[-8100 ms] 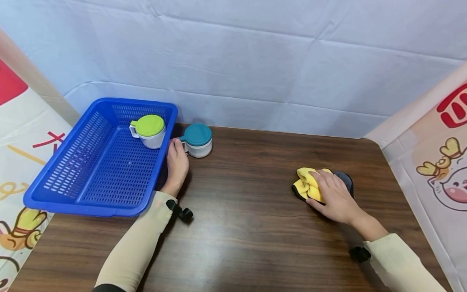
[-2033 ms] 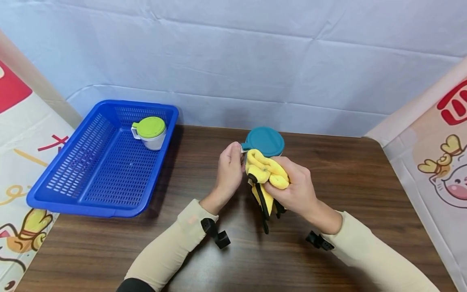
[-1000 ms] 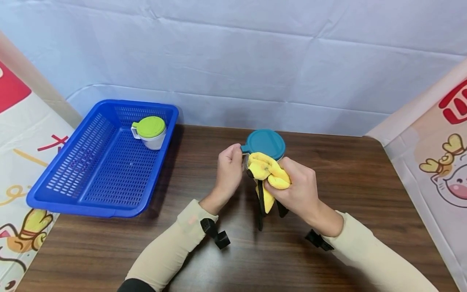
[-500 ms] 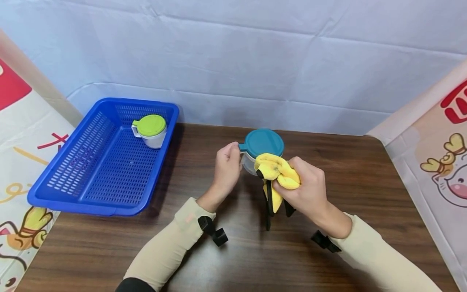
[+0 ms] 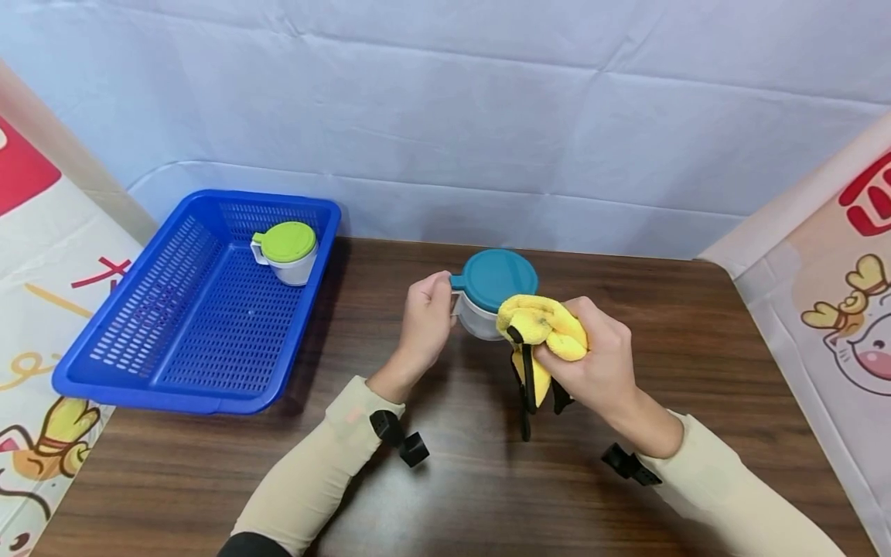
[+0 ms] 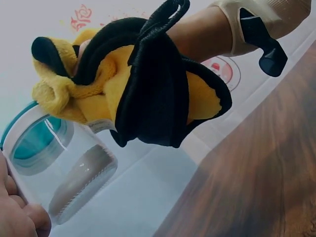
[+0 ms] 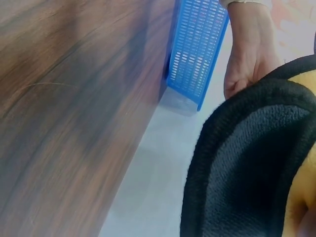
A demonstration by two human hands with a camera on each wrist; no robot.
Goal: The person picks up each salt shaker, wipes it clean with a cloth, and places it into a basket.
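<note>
My left hand (image 5: 426, 321) grips the handle of a clear seasoning jar (image 5: 480, 319) with a teal lid (image 5: 500, 278), held up over the table. In the left wrist view the jar (image 6: 74, 173) is see-through, with the fingers (image 6: 22, 217) at its handle side. A yellow cloth (image 5: 539, 321) with black edging is bunched in my right hand (image 5: 595, 360). The cloth overlaps the right front of the jar, and its loose corners hang down. Its dark grey side (image 7: 247, 168) fills much of the right wrist view, where the jar is hidden.
A blue plastic basket (image 5: 195, 402) stands on the left of the wooden table (image 5: 445, 495). Inside it, at the back right, sits a similar jar (image 5: 288, 244) with a green lid. A pale cloth backdrop (image 5: 487, 116) hangs behind the table.
Earlier, the teal-lidded jar stood beside the basket and the cloth lay at right; both are now lifted together mid-table. Over the last second the cloth has slid rightward along the jar, the jar slightly left.
</note>
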